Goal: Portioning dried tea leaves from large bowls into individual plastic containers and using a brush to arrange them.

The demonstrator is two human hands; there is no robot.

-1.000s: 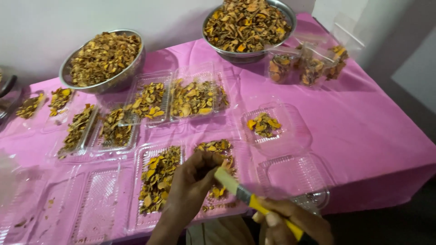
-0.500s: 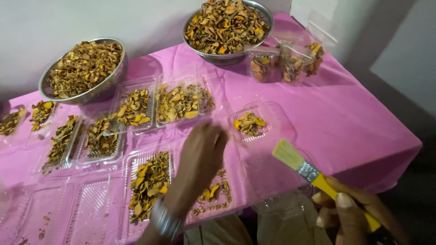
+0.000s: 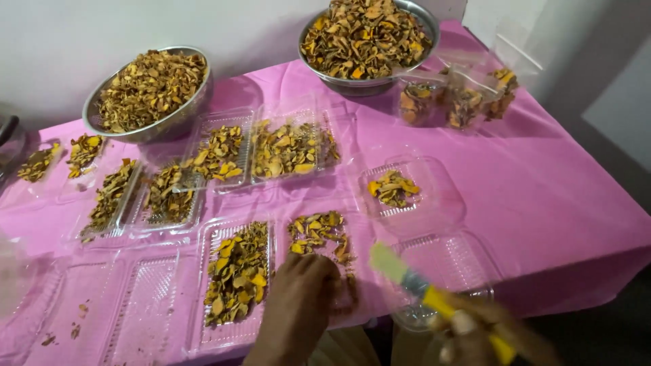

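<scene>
Left hand (image 3: 298, 298) fingers together, resting on near clear tray (image 3: 325, 271) of dried yellow chips; right hand (image 3: 475, 335) clamped on yellow-handled brush (image 3: 420, 285), blurred, pink counter (image 3: 542, 203)

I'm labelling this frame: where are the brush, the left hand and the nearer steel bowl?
brush (image 3: 388, 262), head view, on the pale bristles.
left hand (image 3: 298, 298), head view, on the back of the hand.
steel bowl (image 3: 198, 95), head view, on its right rim.
</scene>
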